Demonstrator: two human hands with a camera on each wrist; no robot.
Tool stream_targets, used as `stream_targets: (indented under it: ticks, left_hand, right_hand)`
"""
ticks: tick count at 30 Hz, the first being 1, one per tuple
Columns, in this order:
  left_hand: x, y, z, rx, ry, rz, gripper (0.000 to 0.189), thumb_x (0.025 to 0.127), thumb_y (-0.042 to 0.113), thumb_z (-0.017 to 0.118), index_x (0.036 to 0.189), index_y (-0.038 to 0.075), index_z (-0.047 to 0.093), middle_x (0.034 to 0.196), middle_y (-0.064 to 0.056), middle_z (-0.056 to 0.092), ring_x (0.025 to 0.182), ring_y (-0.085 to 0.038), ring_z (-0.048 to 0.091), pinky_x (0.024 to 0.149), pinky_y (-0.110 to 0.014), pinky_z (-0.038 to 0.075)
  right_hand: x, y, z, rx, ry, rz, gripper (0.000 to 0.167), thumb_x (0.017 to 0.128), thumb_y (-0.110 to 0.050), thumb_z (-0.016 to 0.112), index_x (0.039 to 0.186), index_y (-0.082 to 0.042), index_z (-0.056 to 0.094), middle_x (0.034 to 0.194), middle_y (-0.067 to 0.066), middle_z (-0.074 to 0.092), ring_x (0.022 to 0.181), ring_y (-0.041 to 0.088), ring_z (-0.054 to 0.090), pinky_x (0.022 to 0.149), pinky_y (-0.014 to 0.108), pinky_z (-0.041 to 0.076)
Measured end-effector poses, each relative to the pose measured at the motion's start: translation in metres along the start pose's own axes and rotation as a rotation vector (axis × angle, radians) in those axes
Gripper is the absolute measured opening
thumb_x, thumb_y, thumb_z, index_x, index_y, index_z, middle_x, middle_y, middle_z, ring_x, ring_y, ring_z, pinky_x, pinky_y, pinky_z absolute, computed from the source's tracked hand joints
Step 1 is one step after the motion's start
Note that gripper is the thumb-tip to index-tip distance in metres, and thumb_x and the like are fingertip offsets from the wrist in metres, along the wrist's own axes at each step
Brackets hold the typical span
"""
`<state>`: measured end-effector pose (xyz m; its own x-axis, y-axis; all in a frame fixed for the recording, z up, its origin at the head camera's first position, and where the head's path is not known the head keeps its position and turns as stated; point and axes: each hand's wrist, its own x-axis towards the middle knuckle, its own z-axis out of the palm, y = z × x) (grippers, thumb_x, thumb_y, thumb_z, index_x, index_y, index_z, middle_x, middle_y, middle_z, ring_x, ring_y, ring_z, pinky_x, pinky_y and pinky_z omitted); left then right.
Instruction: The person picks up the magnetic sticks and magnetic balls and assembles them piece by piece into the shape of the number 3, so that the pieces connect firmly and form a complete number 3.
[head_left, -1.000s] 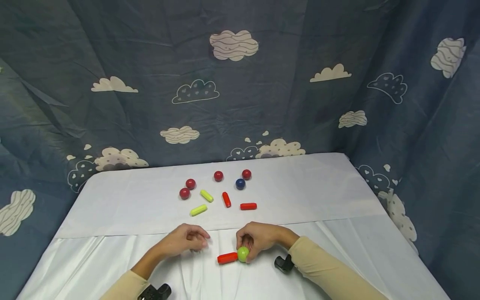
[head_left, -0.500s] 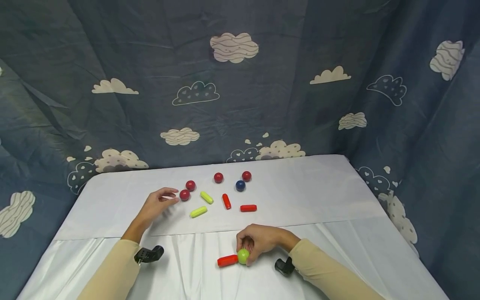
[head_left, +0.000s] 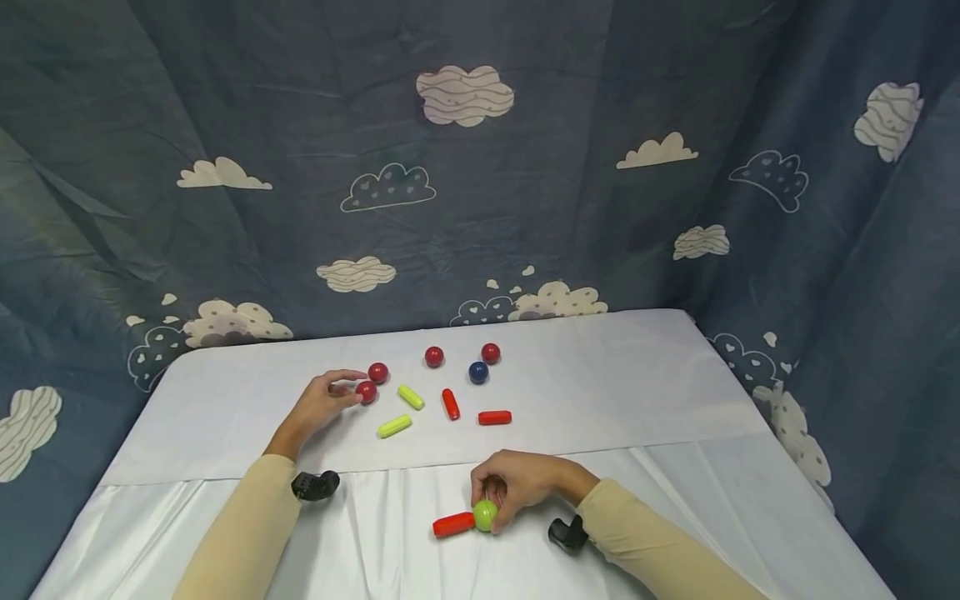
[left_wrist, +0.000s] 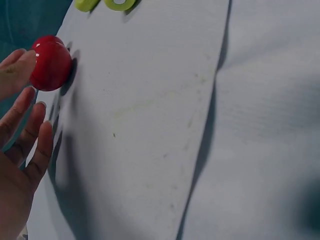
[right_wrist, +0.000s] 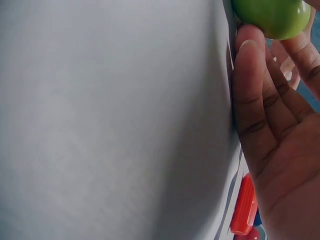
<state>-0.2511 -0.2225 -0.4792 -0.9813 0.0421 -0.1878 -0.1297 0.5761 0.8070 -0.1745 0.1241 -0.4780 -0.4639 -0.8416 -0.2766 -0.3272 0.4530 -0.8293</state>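
Observation:
My right hand (head_left: 521, 483) pinches a glossy green ball (head_left: 484, 515) between thumb and fingers, low over the white cloth. The ball sits against one end of a red ridged stick (head_left: 452, 524). In the right wrist view the green ball (right_wrist: 272, 17) is partly cut off at the top. Farther up on the left, my left hand (head_left: 321, 406) reaches to the nearer of two red balls (head_left: 367, 392), its fingers spread and loosely bent. In the left wrist view the thumb overlaps the edge of that red ball (left_wrist: 52, 66), while the other fingers stand apart from it.
Two yellow-green sticks (head_left: 394, 426) lie right of the left hand, one with a hole in its end. Two red sticks (head_left: 494, 417) lie in the middle. Behind them are more red balls (head_left: 434, 357) and a blue ball (head_left: 478, 372). A cloud-patterned curtain (head_left: 525, 208) hangs behind.
My left hand has left the space beside the red stick and moved forward and left, closing in on the nearer red ball. My right hand keeps the green ball in place.

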Motion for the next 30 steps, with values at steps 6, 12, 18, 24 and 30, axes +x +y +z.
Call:
stream_targets:
  ticks: [6, 12, 18, 24, 30]
  left_hand:
    - [0.003, 0.003, 0.002, 0.079, -0.005, -0.012, 0.039, 0.088, 0.012, 0.071, 0.126, 0.011, 0.062, 0.126, -0.018, 0.056, 0.109, -0.033, 0.053, 0.087, -0.046, 0.044]
    - [0.004, 0.003, 0.004, 0.075, 0.014, 0.003, 0.04, 0.086, 0.012, 0.073, 0.124, 0.008, 0.061, 0.123, -0.017, 0.059, 0.109, -0.032, 0.056, 0.089, -0.044, 0.047]
    - [0.002, -0.001, 0.006, 0.11, 0.012, -0.017, 0.047, 0.082, 0.016, 0.077, 0.126, 0.008, 0.061, 0.113, -0.015, 0.061, 0.096, -0.027, 0.054, 0.076, -0.035, 0.044]
    - [0.001, -0.004, 0.005, 0.13, 0.016, -0.022, 0.046, 0.082, 0.02, 0.077, 0.124, 0.007, 0.063, 0.115, -0.016, 0.061, 0.102, -0.03, 0.056, 0.079, -0.037, 0.047]
    - [-0.003, -0.009, 0.001, 0.133, 0.041, -0.027, 0.046, 0.083, 0.025, 0.077, 0.122, 0.006, 0.063, 0.116, -0.015, 0.062, 0.102, -0.029, 0.057, 0.08, -0.037, 0.049]
  right_hand:
    - [0.001, -0.002, -0.002, 0.001, -0.007, 0.012, 0.029, 0.071, -0.005, 0.084, 0.091, -0.016, 0.067, 0.076, -0.012, 0.058, 0.066, 0.0, 0.05, 0.061, 0.016, 0.043]
    - [0.001, -0.002, -0.002, 0.0, -0.006, 0.017, 0.028, 0.071, -0.005, 0.084, 0.091, -0.016, 0.067, 0.076, -0.012, 0.058, 0.066, 0.0, 0.05, 0.06, 0.016, 0.043]
    - [0.001, -0.001, 0.001, 0.011, -0.013, 0.017, 0.028, 0.071, -0.004, 0.084, 0.09, -0.016, 0.067, 0.075, -0.011, 0.058, 0.065, 0.0, 0.05, 0.059, 0.015, 0.043]
    - [0.001, -0.001, 0.0, 0.002, -0.006, 0.031, 0.029, 0.071, -0.004, 0.084, 0.091, -0.017, 0.067, 0.076, -0.011, 0.058, 0.065, 0.001, 0.05, 0.06, 0.016, 0.043]
    - [0.0, -0.001, 0.001, 0.005, -0.009, 0.041, 0.029, 0.071, -0.004, 0.084, 0.091, -0.018, 0.067, 0.076, -0.011, 0.058, 0.066, 0.001, 0.05, 0.06, 0.016, 0.043]
